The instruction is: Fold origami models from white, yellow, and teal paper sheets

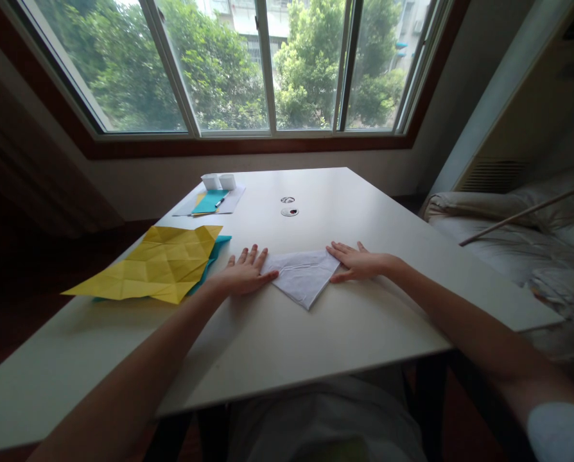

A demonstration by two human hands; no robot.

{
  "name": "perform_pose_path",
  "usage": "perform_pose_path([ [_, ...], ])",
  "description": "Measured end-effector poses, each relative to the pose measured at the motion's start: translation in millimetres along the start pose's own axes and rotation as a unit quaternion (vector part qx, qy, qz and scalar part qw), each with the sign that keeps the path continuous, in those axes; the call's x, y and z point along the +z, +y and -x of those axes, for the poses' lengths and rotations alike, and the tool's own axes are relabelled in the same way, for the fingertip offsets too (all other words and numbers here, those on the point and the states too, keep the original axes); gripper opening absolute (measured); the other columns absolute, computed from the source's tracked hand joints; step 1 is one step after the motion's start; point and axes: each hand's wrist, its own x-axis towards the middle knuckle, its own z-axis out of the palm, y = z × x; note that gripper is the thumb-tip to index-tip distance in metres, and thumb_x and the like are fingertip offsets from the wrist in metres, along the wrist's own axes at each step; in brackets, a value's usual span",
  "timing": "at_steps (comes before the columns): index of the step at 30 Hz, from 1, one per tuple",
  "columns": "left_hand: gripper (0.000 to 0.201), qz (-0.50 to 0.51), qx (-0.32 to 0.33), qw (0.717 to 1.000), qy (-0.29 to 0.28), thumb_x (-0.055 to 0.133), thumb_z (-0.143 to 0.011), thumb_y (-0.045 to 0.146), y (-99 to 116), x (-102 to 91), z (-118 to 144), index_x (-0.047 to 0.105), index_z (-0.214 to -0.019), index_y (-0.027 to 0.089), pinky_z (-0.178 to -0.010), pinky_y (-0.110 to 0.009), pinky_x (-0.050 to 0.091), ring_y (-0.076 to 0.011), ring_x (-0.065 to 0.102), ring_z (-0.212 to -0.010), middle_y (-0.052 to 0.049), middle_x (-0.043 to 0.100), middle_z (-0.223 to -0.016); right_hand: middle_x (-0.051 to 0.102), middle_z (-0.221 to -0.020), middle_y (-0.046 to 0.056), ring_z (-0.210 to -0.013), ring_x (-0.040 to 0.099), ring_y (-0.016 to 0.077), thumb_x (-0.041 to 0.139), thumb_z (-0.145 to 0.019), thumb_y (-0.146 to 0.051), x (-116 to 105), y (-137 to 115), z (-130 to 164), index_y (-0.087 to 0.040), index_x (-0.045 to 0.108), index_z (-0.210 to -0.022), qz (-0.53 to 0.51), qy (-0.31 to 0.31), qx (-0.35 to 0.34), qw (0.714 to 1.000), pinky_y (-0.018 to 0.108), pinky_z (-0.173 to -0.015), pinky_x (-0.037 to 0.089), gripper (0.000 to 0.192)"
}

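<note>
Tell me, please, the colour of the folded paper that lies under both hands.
White: the folded paper under the left hand and right hand, best seen in the head view.

The teal sheet [219, 247] lies almost wholly under the yellow creased sheet [156, 266]; only a strip of its right edge and a sliver at the lower left show. The left hand [243, 274] covers the left corner of the white folded paper [302, 274], the right hand [357, 262] its right corner. Two small round things [289, 206] farther back on the surface [316, 333] are too small to identify. The bed [532, 237] is cut off by the right edge
</note>
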Motion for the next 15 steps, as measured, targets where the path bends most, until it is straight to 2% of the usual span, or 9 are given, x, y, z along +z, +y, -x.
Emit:
perform_pose_path([
  [3, 0.09, 0.003, 0.004, 1.0, 0.0, 0.017, -0.075, 0.076, 0.2, 0.0, 1.1, 0.002, -0.143, 0.019, -0.104, -0.055, 0.01, -0.0345, -0.002, -0.135, -0.014, -0.005, -0.148, 0.026, -0.146, 0.013, -0.134, 0.019, 0.0321, 0.055, -0.065, -0.068, -6.0, -0.1, -0.9, -0.019, 0.027, -0.14, -0.006, 0.059, -0.074, 0.996, 0.048, -0.108, 0.015, 0.094],
  [7, 0.088, 0.004, 0.039, 0.999, -0.001, 0.017, -0.076, 0.074, -6.7, -0.9, -0.4, 0.002, -0.143, 0.019, -0.103, -0.057, 0.006, -0.0332, -0.003, -0.136, -0.012, -0.005, -0.149, 0.045, -0.133, 0.009, -0.121, 0.041, 0.0265, 0.063, -0.066, -0.058, -12.4, -2.0, -0.2, -0.025, 0.045, -0.13, -0.035, 0.106, -0.167, 0.98, 0.038, -0.099, 0.034, 0.074],
  [11, 0.084, 0.003, 0.078, 0.997, -0.007, 0.018, -0.078, 0.072, -14.7, -5.0, -1.5, 0.001, -0.143, 0.023, -0.103, -0.058, 0.003, -0.0304, -0.004, -0.136, -0.008, -0.006, -0.149, 0.056, -0.12, 0.008, -0.106, 0.053, 0.0227, 0.064, -0.07, -0.05, -15.1, -2.4, 1.0, -0.024, 0.056, -0.119, -0.061, 0.107, -0.203, 0.971, 0.033, -0.089, 0.041, 0.056],
  [15, 0.081, 0.01, 0.091, 0.996, -0.009, 0.019, -0.078, 0.071, -17.5, -8.2, -0.7, 0.002, -0.143, 0.025, -0.103, -0.057, 0.003, -0.0302, -0.004, -0.136, -0.006, -0.006, -0.149, 0.064, -0.106, 0.006, -0.093, 0.06, 0.0189, 0.058, -0.078, -0.042, -17.7, -3.2, 1.9, -0.023, 0.065, -0.106, -0.067, 0.117, -0.236, 0.962, 0.03, -0.083, 0.043, 0.034],
])
